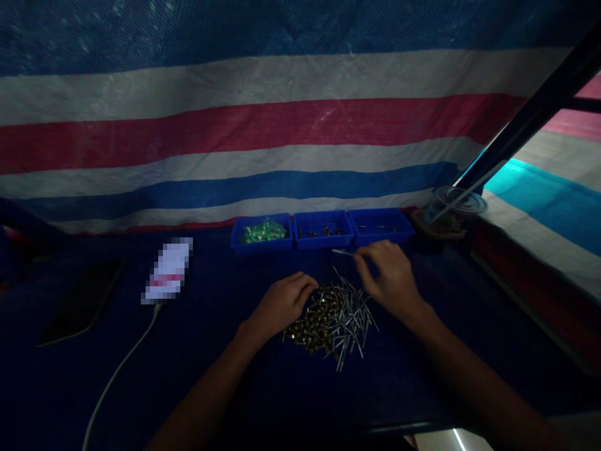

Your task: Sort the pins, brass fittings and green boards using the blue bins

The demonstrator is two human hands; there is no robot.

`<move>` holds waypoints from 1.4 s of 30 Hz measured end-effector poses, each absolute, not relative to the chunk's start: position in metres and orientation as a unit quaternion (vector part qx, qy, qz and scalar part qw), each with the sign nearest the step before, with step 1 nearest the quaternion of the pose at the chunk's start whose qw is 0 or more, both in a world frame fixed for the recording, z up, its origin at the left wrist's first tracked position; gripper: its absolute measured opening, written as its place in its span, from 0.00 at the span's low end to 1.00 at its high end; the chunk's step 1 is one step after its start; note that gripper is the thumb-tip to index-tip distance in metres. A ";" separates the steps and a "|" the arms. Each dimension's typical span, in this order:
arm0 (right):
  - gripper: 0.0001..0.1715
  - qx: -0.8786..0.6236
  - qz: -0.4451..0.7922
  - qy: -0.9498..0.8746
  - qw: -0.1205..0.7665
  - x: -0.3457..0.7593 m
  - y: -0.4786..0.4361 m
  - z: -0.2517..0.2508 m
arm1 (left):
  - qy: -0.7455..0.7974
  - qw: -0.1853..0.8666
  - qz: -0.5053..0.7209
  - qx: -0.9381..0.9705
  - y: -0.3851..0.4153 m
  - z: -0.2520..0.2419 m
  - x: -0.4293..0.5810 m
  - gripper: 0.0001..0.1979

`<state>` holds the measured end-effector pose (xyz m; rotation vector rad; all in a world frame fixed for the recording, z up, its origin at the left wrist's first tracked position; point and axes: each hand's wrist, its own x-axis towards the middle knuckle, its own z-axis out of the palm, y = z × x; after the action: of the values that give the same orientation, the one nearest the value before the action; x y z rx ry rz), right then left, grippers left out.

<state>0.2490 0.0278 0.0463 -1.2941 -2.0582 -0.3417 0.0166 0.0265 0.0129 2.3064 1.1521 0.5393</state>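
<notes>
Steel first: pinched one thin pin [342, 252] in right hand [389, 279], fingertips closed on it, just short of the blue trays [323, 241]. Rested left hand [282, 304] on the pile [328, 319] of brass bits and pins, curled — grip impossible to tell. Judged it mid-pick, wanting a steady carry. Couldn't read tray contents — too dim.

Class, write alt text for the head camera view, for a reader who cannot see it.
At a dark blue table, a person's right hand pinches a silver pin beside a pile of pins and brass pieces, where the left hand rests. Three blue bins line the far edge before a striped tarp; a phone on a white cable lies left.
</notes>
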 end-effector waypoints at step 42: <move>0.13 -0.466 0.020 -0.852 0.237 0.215 0.026 0.000 | 0.582 0.167 0.180 0.776 0.024 0.007 0.035 0.05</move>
<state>0.2151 0.0258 0.0004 -1.2767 -2.3371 0.0552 0.0350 0.0242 0.0065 2.2074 1.6553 0.5115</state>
